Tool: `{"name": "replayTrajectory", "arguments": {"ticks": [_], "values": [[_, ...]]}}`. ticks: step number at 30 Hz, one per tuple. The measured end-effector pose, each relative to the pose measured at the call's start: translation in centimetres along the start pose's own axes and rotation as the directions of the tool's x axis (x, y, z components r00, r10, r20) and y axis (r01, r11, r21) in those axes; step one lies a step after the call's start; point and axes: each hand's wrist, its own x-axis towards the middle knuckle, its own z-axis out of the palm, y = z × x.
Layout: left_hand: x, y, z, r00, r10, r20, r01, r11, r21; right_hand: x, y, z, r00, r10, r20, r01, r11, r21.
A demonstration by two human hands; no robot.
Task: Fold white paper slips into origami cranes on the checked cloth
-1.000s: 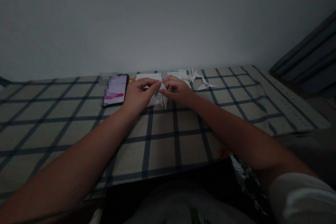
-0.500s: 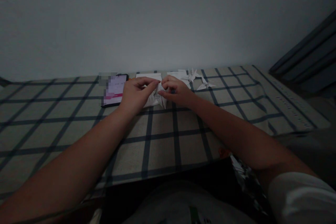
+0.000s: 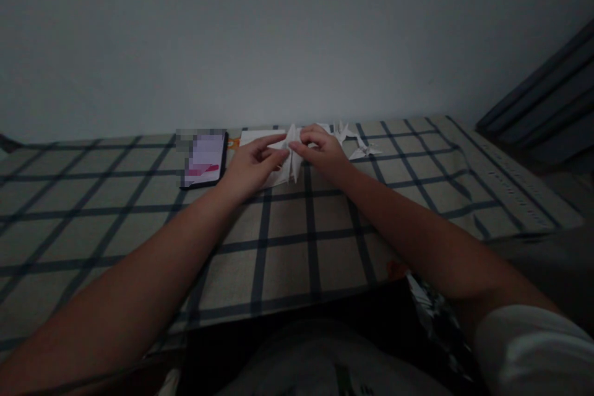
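Note:
A white folded paper piece [image 3: 290, 158] stands between both hands on the checked cloth [image 3: 288, 241]. My left hand [image 3: 253, 164] touches its left side with the index finger and thumb stretched toward it. My right hand [image 3: 322, 151] pinches its upper right part, fingers closed on the paper. The piece shows pointed flaps, one raised upward. Part of the paper is hidden behind my fingers.
A lit phone [image 3: 203, 158] lies left of my left hand. A flat white sheet [image 3: 257, 136] lies behind the hands. Two small folded paper cranes [image 3: 364, 148] sit at the back right near the wall. A dark curtain [image 3: 547, 117] hangs at the far right.
Both hands have shifted slightly away from me. The paper's pointed flap has been lifted upright, and my left fingers have stretched out from their earlier pinch.

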Motion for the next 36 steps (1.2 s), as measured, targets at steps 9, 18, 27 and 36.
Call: {"name": "replayTrajectory", "arguments": {"ticks": [9, 18, 27, 36], "values": [[0.1, 0.0, 0.2, 0.981, -0.039, -0.190, 0.015, 0.992, -0.127, 0.0, 0.5, 0.6, 0.981, 0.162, 0.108, -0.185, 0.949, 0.257], [0.2, 0.2, 0.3, 0.979, -0.164, -0.121, 0.117, 0.938, -0.326, 0.1, 1.2, 0.7, 0.967, 0.208, 0.145, -0.251, 0.866, 0.432], [0.1, 0.5, 0.6, 0.969, -0.204, -0.142, 0.129, 0.900, -0.417, 0.0, 1.4, 0.8, 0.975, 0.158, 0.155, -0.209, 0.892, 0.402], [-0.1, 0.0, 0.7, 0.982, -0.178, -0.056, 0.149, 0.930, -0.335, 0.1, 1.1, 0.9, 0.974, 0.200, 0.110, -0.224, 0.927, 0.300]]}}
